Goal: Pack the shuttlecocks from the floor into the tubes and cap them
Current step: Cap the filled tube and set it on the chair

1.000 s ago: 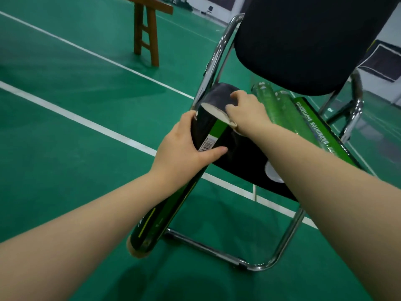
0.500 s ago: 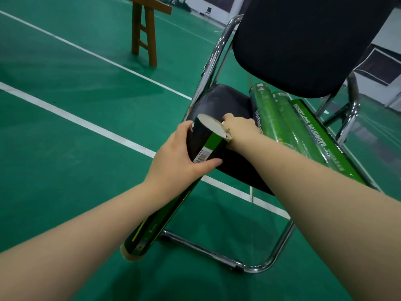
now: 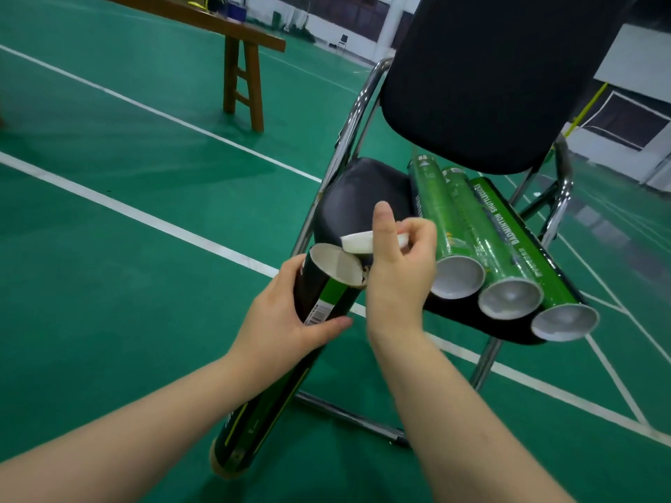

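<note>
Cap [image 3: 357, 242] pinched in right hand [image 3: 399, 270], above tube [image 3: 319, 299].

We read "BADMINTON SHUTTLECOCKS" along the rightmost green tube [image 3: 508, 234], right of centre; the held tube's barcode label [image 3: 319, 312] stays illegible.

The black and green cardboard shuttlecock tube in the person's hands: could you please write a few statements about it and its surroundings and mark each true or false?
1. The left hand grips the black and green cardboard tube near its upper end. True.
2. The white round cap sits pressed onto the tube's mouth. False: the right hand holds it just above the open mouth.
3. Three green tubes lie side by side on the black padded chair seat. True.
4. The three green tubes stand upright on the green court floor. False: they lie on the seat.
5. A brown wooden bench stands behind on the left. True.
</note>
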The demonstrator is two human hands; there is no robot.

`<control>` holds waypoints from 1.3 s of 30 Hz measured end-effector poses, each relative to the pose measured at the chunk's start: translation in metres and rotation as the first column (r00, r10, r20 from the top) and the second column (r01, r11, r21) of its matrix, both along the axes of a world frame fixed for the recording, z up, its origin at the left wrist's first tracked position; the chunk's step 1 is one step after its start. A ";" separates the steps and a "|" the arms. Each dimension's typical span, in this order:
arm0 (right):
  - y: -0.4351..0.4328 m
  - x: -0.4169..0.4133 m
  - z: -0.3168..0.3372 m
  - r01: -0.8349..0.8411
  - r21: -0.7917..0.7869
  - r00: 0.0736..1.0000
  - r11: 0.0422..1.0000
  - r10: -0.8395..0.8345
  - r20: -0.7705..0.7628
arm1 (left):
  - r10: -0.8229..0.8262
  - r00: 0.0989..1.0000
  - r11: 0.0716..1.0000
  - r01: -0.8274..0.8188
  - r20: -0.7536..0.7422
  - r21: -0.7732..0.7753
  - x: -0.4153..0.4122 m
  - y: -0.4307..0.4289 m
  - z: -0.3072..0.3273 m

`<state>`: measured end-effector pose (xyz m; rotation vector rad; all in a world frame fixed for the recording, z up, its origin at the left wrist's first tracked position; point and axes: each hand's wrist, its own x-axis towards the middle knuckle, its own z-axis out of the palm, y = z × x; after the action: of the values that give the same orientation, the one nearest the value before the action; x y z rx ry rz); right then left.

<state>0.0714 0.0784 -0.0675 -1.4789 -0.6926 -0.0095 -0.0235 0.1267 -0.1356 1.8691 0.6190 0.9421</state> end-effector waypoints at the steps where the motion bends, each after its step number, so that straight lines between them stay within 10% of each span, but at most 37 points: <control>1: -0.004 -0.011 -0.008 -0.009 0.022 0.999 1.000 0.010 -0.046 | -0.007 1.000 1.000 0.007 0.010 -0.012 -0.005 -0.003 -0.003; 22: -0.025 -0.063 -0.086 -0.026 -0.019 0.960 0.999 0.020 -0.281 | -0.123 0.986 0.944 0.151 0.110 -0.295 -0.033 -0.030 -0.046; 27: -0.023 -0.065 -0.082 -0.132 0.010 0.919 0.991 0.126 -0.374 | 0.044 0.975 0.798 0.097 0.217 -0.595 -0.020 -0.024 -0.004; 39: -0.023 -0.077 -0.081 -0.220 0.022 0.874 0.975 0.207 -0.439 | 0.196 0.964 0.750 -0.030 0.178 -0.661 -0.028 -0.028 0.007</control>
<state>-0.0060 0.0551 -0.1487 -1.3588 -0.4815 0.4956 -0.0513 0.0986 -0.1284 1.0770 0.7988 0.8595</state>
